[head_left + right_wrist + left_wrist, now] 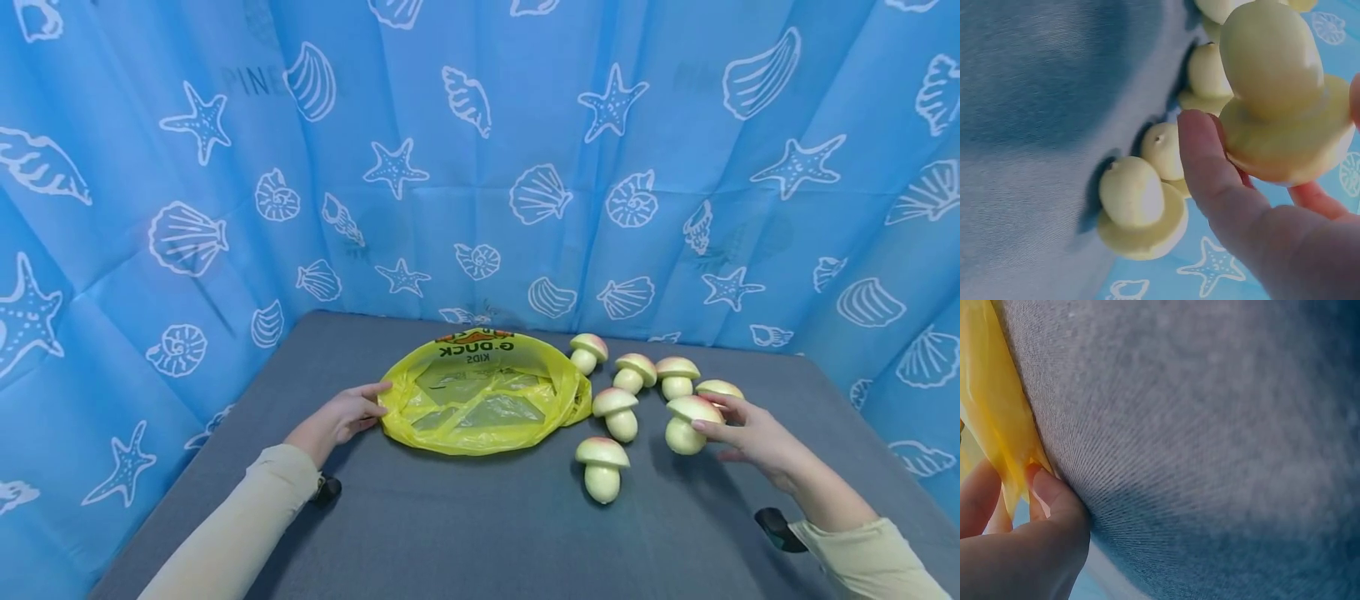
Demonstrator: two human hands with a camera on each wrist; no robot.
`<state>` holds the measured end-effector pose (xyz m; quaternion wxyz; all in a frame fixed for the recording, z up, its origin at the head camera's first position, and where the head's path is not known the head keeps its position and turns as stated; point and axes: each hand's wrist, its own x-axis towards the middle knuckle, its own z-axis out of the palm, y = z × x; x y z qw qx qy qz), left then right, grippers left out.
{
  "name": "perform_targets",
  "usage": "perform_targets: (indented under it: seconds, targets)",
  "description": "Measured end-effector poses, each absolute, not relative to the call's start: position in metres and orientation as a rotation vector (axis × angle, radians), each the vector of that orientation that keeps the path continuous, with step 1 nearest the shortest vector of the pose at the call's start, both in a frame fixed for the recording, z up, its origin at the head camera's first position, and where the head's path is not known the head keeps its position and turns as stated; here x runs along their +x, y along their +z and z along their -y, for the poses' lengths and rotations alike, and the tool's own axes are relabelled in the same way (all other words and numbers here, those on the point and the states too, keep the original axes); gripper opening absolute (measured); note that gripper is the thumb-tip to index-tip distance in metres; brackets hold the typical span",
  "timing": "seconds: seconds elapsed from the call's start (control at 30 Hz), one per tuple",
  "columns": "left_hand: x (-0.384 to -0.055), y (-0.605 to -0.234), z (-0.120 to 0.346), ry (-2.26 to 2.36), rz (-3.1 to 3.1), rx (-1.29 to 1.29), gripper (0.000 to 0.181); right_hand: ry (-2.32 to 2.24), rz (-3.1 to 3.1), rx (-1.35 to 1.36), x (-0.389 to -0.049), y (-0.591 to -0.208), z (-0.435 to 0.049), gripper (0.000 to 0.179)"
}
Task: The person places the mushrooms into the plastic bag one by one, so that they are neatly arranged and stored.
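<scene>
A yellow plastic bag [468, 442], printed with dark lettering, lies with its mouth spread wide on the table. My left hand [352, 414] pinches the bag's left rim; the left wrist view shows thumb and fingers [1054, 490] on the yellow film [997, 394]. To the right, my right hand [757, 442] grips a toy mushroom [686, 429] by its cap, lifted off the table. This mushroom [1272, 62] has a pale, rounded stem and a cap tinged pink. One similar mushroom [602, 471] stands nearest the front, apart from the rest.
Several more mushrooms [636, 371] are grouped between the bag and my right hand, one of them [588, 350] close by the bag's right side. A grey cloth covers the table [465, 533]. Behind it hangs a blue curtain [465, 225] with white shells and starfish.
</scene>
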<state>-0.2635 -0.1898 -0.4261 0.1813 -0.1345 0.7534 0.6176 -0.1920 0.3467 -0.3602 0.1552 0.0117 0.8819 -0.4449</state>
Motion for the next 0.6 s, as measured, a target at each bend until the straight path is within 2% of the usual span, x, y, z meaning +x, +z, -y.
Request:
perform_targets:
  seconds: [0.17, 0.6]
  targets:
    - [-0.263, -0.424, 0.189, 1.738, -2.12, -0.399, 0.06, -1.312, -2.509, 0.014, -0.194, -0.352, -0.344, 0.072]
    - [-0.266, -0.423, 0.19, 1.716, -2.111, -0.414, 0.059, -1.399, -2.443, -0.045, -0.205, -0.339, -0.323, 0.078]
